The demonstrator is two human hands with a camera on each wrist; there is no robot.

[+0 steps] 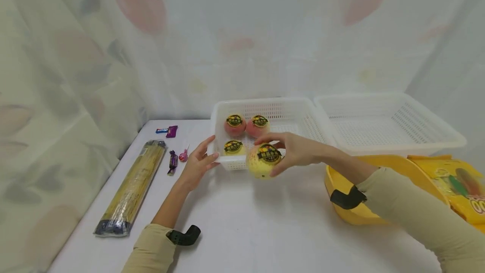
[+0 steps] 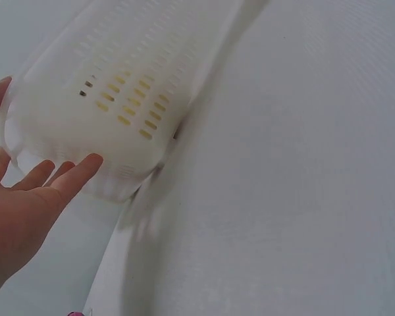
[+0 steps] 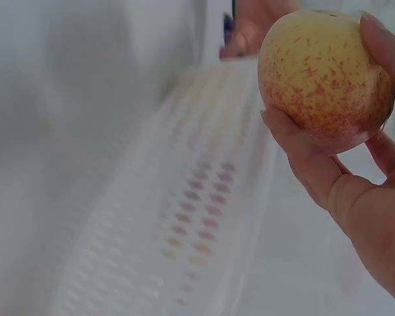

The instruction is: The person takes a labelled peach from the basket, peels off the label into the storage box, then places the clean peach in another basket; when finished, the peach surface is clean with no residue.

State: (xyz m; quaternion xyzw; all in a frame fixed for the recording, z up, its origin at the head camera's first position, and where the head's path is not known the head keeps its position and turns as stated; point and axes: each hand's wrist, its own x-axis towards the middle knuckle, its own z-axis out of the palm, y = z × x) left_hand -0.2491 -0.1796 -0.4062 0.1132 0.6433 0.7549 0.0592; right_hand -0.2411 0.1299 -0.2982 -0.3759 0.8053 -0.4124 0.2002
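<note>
My right hand (image 1: 291, 151) grips a yellow-red peach (image 1: 262, 161) with a dark round sticker, just above the front rim of a white slotted basket (image 1: 288, 111). In the right wrist view the peach (image 3: 326, 76) sits between thumb and fingers (image 3: 296, 141). Three more stickered peaches (image 1: 235, 124) lie inside the basket at its left end. My left hand (image 1: 198, 161) rests with straight fingers against the basket's front left corner (image 2: 99, 131), holding nothing.
A second white basket (image 1: 382, 123) stands to the right. A yellow tub (image 1: 341, 188) and a yellow snack bag (image 1: 454, 184) sit at the right. A long noodle packet (image 1: 132, 186) and several wrapped sweets (image 1: 173, 161) lie on the white table at the left.
</note>
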